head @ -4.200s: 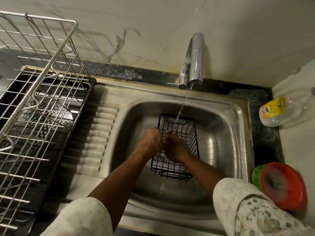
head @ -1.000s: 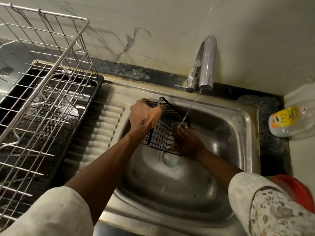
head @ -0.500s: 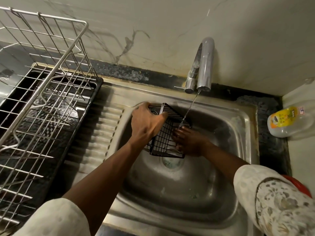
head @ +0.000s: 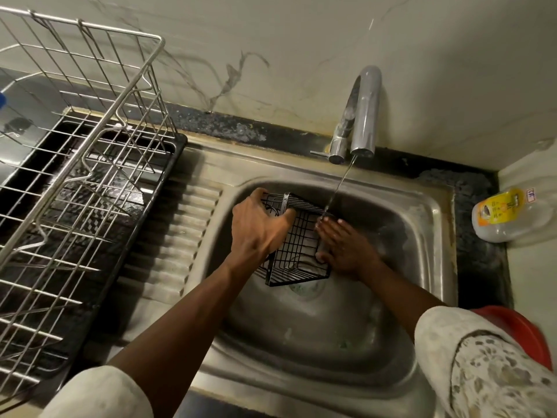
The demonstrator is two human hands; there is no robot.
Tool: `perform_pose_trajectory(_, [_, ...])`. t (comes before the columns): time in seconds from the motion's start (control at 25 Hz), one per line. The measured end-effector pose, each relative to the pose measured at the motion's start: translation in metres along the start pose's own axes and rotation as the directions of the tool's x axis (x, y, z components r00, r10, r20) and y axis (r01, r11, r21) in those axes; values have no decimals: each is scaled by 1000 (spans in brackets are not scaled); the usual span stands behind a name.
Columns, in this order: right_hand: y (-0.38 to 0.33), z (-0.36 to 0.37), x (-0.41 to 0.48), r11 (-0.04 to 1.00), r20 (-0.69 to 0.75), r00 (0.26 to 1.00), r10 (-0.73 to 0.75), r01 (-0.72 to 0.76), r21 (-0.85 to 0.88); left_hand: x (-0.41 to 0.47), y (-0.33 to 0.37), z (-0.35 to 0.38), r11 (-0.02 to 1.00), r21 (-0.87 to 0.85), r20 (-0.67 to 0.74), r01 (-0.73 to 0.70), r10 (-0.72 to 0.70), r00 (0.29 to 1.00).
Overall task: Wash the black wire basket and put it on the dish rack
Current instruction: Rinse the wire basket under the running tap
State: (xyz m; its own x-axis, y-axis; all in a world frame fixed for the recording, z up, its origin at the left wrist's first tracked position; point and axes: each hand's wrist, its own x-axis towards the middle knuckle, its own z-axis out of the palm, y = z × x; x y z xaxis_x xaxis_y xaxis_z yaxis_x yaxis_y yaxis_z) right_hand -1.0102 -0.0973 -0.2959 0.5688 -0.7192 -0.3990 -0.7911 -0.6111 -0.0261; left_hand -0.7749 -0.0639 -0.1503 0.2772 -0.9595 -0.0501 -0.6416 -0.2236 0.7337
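Red bowl [head: 518,333]: kept at the counter's near right corner, partly covered by a patterned sleeve.
Sink [head: 434,267]: steel, set in the counter.
Black wire basket [head: 298,251]: held tilted on edge inside the sink, toward its far left side, over the drain.
Left hand [head: 259,230]: curled over the basket's upper left rim, which is gripped.
Right hand [head: 346,245]: laid with straight fingers against the basket's right side; nothing is grasped.
Dish rack [head: 90,146]: stood at the counter's left edge.
Tap [head: 364,116]: mounted at the sink's far edge; water is run onto the basket's far right corner.
Bottle [head: 509,215]: laid at the far right.
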Motion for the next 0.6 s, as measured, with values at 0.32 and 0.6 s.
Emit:
perform_pose_trajectory(0.32, [-1, 9, 5, 994, -83, 996, -39, 31, -101, -17, -16, -6, 991, -51, -31, 124, -126, 992])
perform_pose_trajectory(0.6, [-14, 4, 6, 999, -132, 991, -3, -3, -47, -31, -47, -6, 976, -103, -52, 193, -199, 979])
